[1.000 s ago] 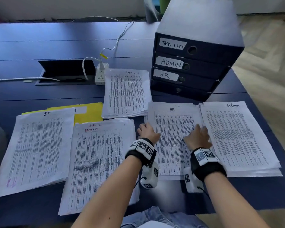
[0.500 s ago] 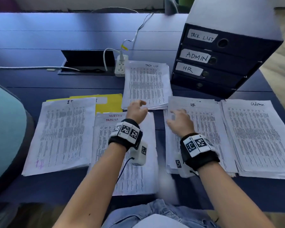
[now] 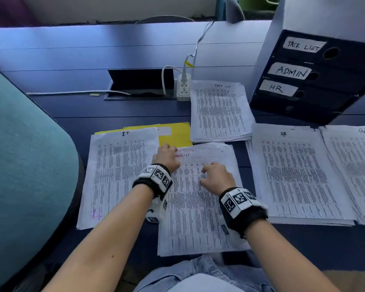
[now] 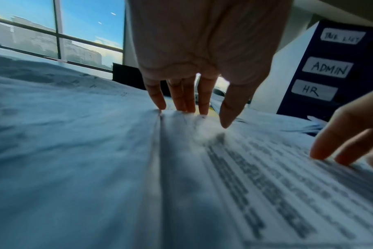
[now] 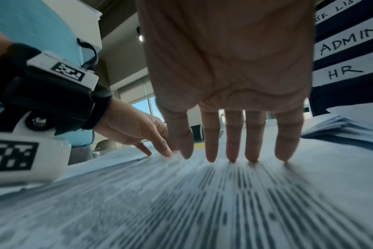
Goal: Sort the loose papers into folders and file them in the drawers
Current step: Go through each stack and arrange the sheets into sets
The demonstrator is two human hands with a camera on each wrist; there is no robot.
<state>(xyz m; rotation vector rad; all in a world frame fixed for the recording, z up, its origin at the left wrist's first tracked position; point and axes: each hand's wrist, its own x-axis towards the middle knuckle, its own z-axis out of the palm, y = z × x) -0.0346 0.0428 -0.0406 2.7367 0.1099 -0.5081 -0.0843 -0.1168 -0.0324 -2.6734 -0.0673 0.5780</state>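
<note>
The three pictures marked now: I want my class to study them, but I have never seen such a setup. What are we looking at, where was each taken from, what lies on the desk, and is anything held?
No machine here: a person sorts papers with bare hands, wearing three cameras. The head view looks down on the desk; each wrist view looks along one hand.

On the blue desk lie printed stacks headed IT, HR and Task List, a nearer Task List stack, a yellow folder and a drawer unit labelled Task List, Admin, HR.

Nothing is held. The left hand and right hand rest straight fingers on the nearer Task List stack.
</note>
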